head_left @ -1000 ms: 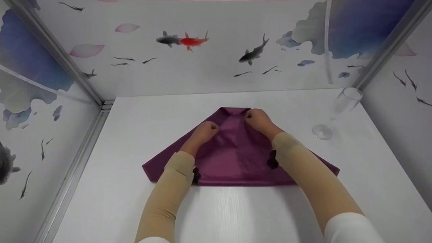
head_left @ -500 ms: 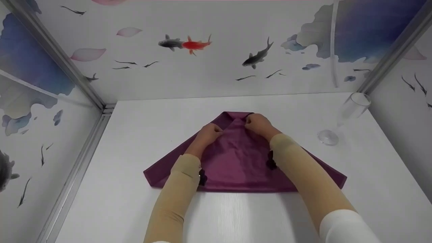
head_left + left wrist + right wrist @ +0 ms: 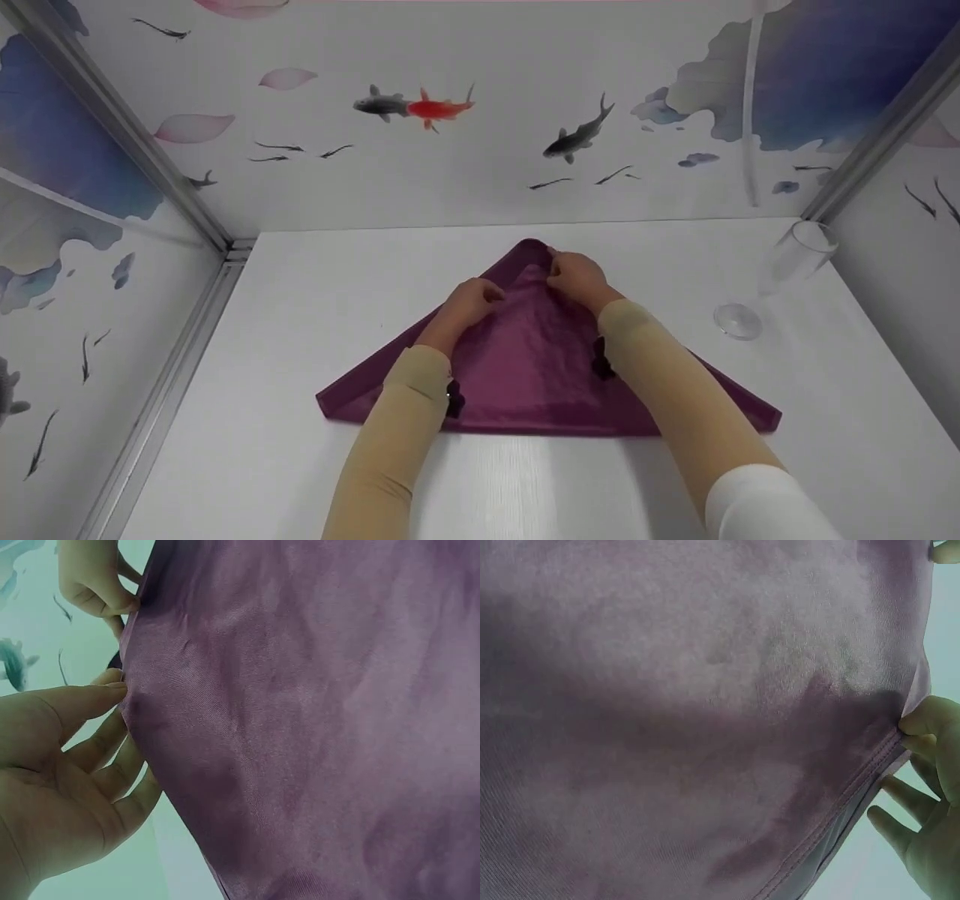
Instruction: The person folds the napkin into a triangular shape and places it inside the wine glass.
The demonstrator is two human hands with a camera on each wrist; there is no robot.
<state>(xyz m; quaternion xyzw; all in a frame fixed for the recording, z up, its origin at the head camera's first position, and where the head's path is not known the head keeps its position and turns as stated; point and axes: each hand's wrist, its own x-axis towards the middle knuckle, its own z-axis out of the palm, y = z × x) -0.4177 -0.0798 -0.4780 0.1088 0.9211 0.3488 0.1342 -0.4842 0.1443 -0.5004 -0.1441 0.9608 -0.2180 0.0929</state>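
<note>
White walls point(image 3: 465, 187) printed with painted fish and petals stand round a plain white table point(image 3: 262, 337), and near its middle we see a glossy purple cloth point(image 3: 510, 382) folded into a broad triangle, its blunt point at the far side and its long straight edge nearest the person. On the left of that point we find the left hand point(image 3: 471, 300), its grip nearly closed: thumb and forefinger pinch the cloth's rim, and in the left wrist view the other fingers reach behind the fabric. Across from it, just beside the point, we see the right hand point(image 3: 577, 277) with thumb and forefinger pressed together on the stitched hem, the remaining fingers of this grip spread loosely below it. Past the hands, we note beige sleeves point(image 3: 390, 450) on both forearms, a small black object point(image 3: 602, 360) beside the right wrist, and a white cuff point(image 3: 765, 502) farther up the right arm. Well apart from the cloth, towards the far right corner, we make out a clear drinking glass point(image 3: 802, 255) with a round base. Behind everything, we see a grey-and-red fish point(image 3: 439, 110) and a large blue-violet leaf shape point(image 3: 840, 82) on the back wall.
</note>
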